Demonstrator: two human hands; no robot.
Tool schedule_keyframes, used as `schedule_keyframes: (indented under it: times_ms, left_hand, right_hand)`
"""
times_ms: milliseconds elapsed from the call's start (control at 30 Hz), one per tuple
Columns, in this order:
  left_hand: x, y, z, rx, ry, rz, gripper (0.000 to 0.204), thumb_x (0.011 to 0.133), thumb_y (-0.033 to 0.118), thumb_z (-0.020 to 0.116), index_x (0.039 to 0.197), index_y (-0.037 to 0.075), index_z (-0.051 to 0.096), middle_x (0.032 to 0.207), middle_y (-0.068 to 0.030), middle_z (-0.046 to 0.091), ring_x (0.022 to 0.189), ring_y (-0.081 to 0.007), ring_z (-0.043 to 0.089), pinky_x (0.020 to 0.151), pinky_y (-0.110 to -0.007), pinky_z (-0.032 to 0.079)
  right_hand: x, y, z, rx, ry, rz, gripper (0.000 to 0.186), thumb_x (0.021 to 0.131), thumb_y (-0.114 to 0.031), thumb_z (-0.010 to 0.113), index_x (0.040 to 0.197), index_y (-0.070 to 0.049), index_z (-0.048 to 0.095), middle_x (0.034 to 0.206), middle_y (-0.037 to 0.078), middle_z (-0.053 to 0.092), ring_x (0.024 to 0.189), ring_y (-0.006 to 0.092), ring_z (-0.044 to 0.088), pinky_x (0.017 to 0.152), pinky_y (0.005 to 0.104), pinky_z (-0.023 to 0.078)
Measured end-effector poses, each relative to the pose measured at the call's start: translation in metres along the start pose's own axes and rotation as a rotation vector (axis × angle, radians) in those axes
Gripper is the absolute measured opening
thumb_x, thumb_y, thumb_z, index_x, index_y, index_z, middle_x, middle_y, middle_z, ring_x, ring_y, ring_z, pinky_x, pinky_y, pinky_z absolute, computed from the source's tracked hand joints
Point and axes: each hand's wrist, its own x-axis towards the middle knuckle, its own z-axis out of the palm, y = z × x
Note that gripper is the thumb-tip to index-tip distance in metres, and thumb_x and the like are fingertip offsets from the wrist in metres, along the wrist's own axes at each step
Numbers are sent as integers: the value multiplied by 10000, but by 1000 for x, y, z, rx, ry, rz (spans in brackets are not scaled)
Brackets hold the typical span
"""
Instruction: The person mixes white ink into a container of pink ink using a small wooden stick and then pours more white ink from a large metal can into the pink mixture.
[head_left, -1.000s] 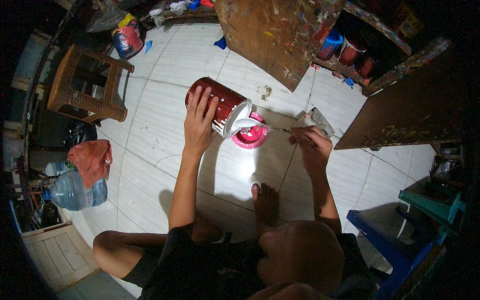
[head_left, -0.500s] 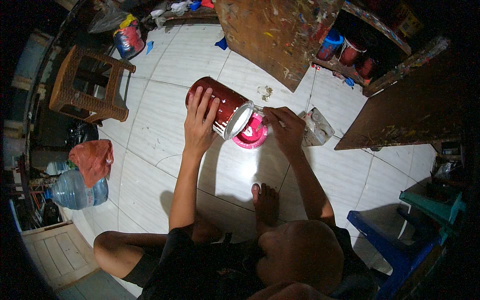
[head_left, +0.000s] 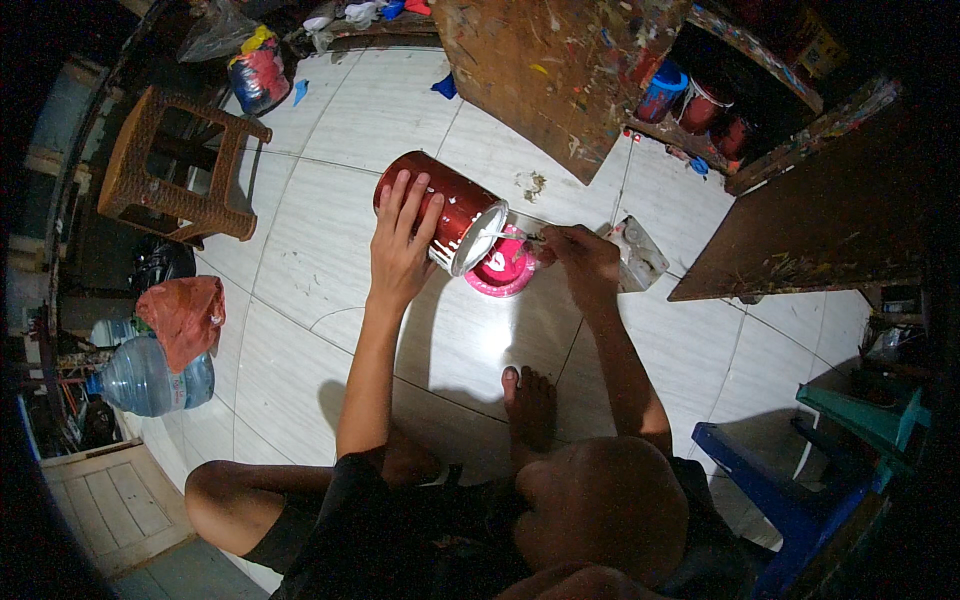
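- l. hand (head_left: pixel 403 240) is wrapped round the dark red can (head_left: pixel 445 200), fingers spread over its top side. it holds the can tipped on its side, w/ the open end to the right.
- r. hand (head_left: pixel 585 262) is narrow, tips pinched on the thin handle of a spoon (head_left: pixel 512 237). the spoon points left, to the can's mouth (can't see its bowl well, so can't tell how deep it is in).
- pink tub (head_left: pixel 500 291) sits on the white tile floor (head_left: pixel 325 220), mid scene, btwn the 2 hands, just under & right of the can's mouth. can't tell if can & tub touch.
- how far along: some white stuff is in the tub, a small blob on the pink. looks like only a bit is in, & the two aren't mixed to one colour. lots of white shows inside the can's mouth, & white drips mark its rim and side. how much is left deeper in, can't tell.
- a clear box (head_left: pixel 637 258) w/ smears stands on the floor, right of r. hand, near it but not held.
- bare foot (head_left: pixel 530 405) is on the near side of the tub.
- further off: brown stool (head_left: pixel 215 218) far left, water jug (head_left: pixel 155 378) left w/ a red bag (head_left: pixel 182 315) by it, blue stool (head_left: pixel 800 510) near right, wood board (head_left: pixel 550 80) at the far side.
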Motion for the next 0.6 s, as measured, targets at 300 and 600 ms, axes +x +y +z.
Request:
schedule_keyframes:
  times_ms: [300,600]
  left_hand:
    - [1,-1,-1,26,1,25,808,697,80,830,1445,128,527,1580,-157,450,1487,-410,379,1198,-592,341]
    - [-1,-2,-4,51,-9,84,786,729,53,828,1444,161,522,1581,-135,459,1482,-411,389,1198,-609,334]
  right_hand:
    - [-15,-39,-24,-92,30,-108,175,951,-147,715,1065,-36,785,949,109,753,847,182,736,778,313,578]
    - [-11,-42,-12,-251,69,-294,136,908,-96,748,1031,-66,798,997,93,769,907,215,743,802,338,601]
